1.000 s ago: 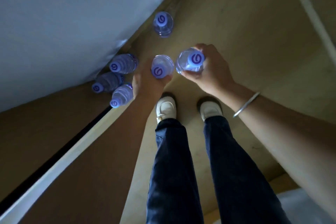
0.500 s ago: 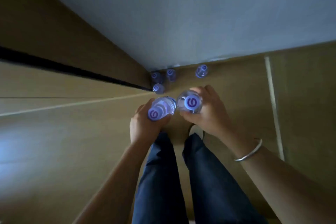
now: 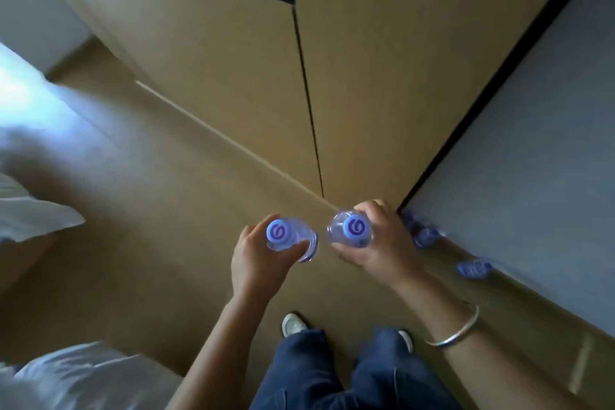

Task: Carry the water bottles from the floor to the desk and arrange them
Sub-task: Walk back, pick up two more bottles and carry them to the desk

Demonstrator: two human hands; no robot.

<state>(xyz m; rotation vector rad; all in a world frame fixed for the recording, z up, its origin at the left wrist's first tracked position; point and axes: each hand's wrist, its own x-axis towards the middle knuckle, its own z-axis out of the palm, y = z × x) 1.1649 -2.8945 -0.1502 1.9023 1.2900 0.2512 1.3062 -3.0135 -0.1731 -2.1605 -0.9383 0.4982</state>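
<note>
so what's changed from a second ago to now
The person has straightened up and turned left. Both hands lifted their bottles off the floor: left hand grips one bottle, right hand the other. The leftover bottles stay on the floor by the wall, now off to the right. Both grips are unchanged.

bottle caps: blue, purple swirl | trousers: dark blue | floor: tan | bracelet: seemingly silver
</note>
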